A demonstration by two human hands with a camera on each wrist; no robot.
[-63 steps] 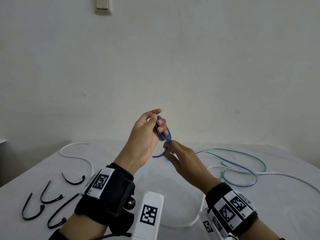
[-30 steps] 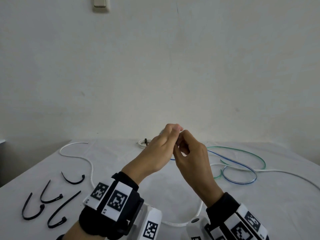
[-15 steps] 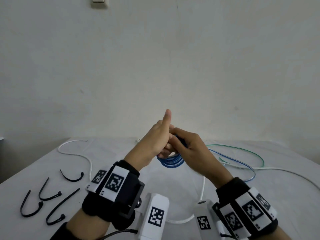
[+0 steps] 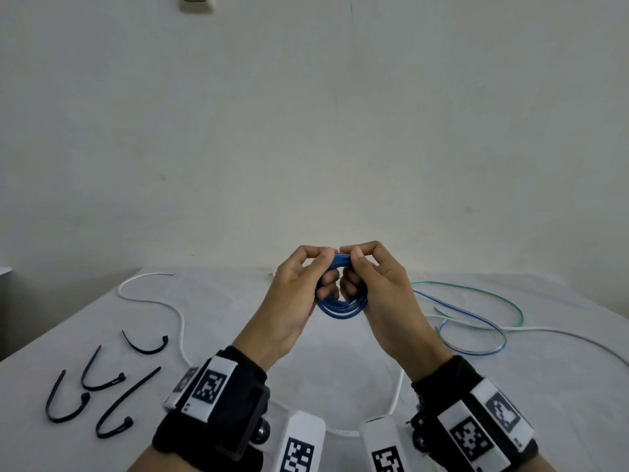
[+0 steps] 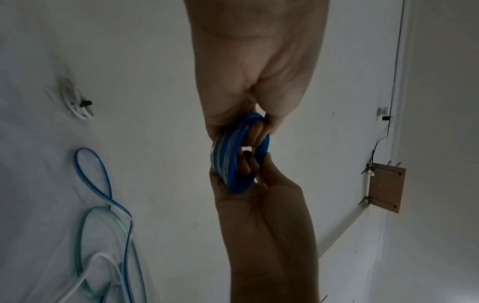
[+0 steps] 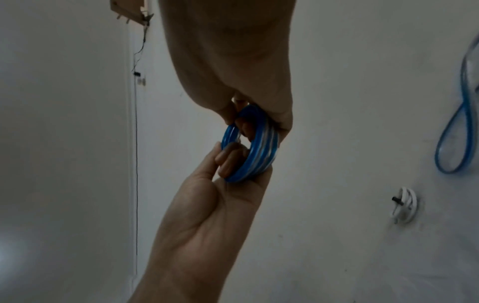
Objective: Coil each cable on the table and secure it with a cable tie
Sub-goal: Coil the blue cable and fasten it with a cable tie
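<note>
1. The blue coil (image 4: 341, 303) is the anchor here. It's wound into a small tight ring of several turns and held up in the air above the table (image 4: 561, 386), well clear of the cloth.
2. Left hand (image 4: 292, 301) has thumb and fingers curled round the coil's left side, and a couple of fingertips poke through the ring in the wrist views. Right hand (image 4: 381, 298) mirrors it on the right side, pinching the top. Both are closed firmly on the cable, nothing else in either hand.
3. No tie on this coil yet as far as I can see.
4. Down and left of the coil, four black cable ties (image 4: 98, 390) lie loose on the table. To do this bit well I'd guess: keep one hand clamped across all the turns so they don't spring apart, then free the other hand for a tie.
5. Right of the coil, a second blue cable (image 4: 476, 321), a green cable (image 4: 503, 298) and a white cable (image 4: 561, 333) lie loose and overlapping.
6. Behind the coil sits a white coil (image 5: 76, 102), already bundled with a dark tie.
</note>
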